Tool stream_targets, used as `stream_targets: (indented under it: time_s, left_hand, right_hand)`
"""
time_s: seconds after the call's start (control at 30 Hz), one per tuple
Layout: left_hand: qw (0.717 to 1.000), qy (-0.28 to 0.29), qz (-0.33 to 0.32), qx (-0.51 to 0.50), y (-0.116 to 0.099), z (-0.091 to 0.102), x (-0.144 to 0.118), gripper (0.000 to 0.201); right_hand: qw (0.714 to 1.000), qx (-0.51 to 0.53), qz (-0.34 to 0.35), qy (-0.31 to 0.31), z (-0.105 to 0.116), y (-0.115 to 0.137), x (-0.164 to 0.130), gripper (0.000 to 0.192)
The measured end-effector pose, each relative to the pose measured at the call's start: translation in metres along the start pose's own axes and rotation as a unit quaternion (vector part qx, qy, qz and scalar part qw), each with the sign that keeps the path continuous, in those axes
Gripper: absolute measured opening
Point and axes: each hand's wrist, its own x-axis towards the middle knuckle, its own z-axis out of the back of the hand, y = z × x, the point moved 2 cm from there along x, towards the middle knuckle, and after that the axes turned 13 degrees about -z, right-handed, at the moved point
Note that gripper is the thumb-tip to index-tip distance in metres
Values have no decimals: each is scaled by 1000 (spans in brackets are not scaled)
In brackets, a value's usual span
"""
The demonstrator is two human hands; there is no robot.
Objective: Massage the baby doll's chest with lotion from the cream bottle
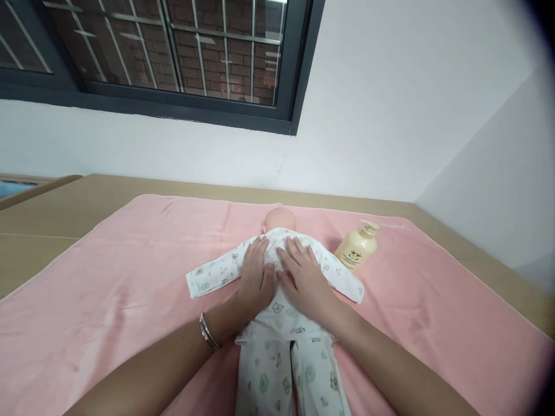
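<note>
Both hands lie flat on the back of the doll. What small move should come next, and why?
Probably slide both palms outward, from the spine toward the sleeves. The left hand and right hand rest side by side at the middle of the doll, which lies face down on the pink towel.

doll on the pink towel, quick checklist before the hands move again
1. Doll flat on the towel, head away from the person: ok.
2. Left hand flat on the doll's torso: ok.
3. Right hand flat beside it, fingers spread: ok.
4. Sleeves spread out to both sides: ok.
5. Bottle lying clear of the right sleeve: ok.
6. Bottle pump locked: cannot tell.
</note>
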Motion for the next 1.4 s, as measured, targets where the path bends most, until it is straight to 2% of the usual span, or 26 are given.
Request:
stream_targets:
  time_s: [0.13,0.3,0.43,0.57,0.7,0.8,0.9,0.97,1.0,1.07,1.17,1.27,1.33,1.4]
  left_hand:
    - [1000,1,5,-4,1,0,1,47]
    - [1000,-8,24,-3,4,-2,1,45]
    - [999,0,34,0,4,-1,2,45]
    - [999,-5,42,7,0,5,6,45]
    - [997,-26,63,-19,-13,15,16,45]
    - [993,-50,88,-59,-31,24,31,45]
    - [978,-66,146,-132,-47,25,49,41]
    - [949,-64,209,-227,-54,18,62,39]
    - [922,-62,248,-290,-56,11,69,38]
    - [842,-59,333,-420,-59,-8,82,37]
    - [708,-33,445,-548,-66,-40,105,42]
    - [601,11,515,-611,-77,-68,130,53]
    - [555,14,548,-626,-83,-83,146,57]
    - [533,-6,572,-624,-86,-96,160,58]
  right_hand:
    - [1000,0,4,-31,-1,2,-1,52]
    - [1000,-26,5,-1,-14,8,-5,52]
    - [998,-55,-1,7,-12,12,-8,59]
    - [996,-83,-7,16,-13,17,-21,59]
    - [994,-111,10,11,-19,27,-41,71]
    - [989,-129,39,68,-11,31,-55,77]
    - [974,-96,106,173,21,30,-65,69]
    - [956,-38,162,242,54,24,-70,57]
    - [948,-7,166,271,71,18,-71,56]
    - [950,30,147,273,104,4,-70,57]
    - [979,18,22,201,138,-27,-59,54]
    - [980,-31,-149,128,151,-66,-40,55]
    - [967,-72,-225,92,149,-89,-26,59]
    - [953,-104,-271,81,143,-107,-12,61]
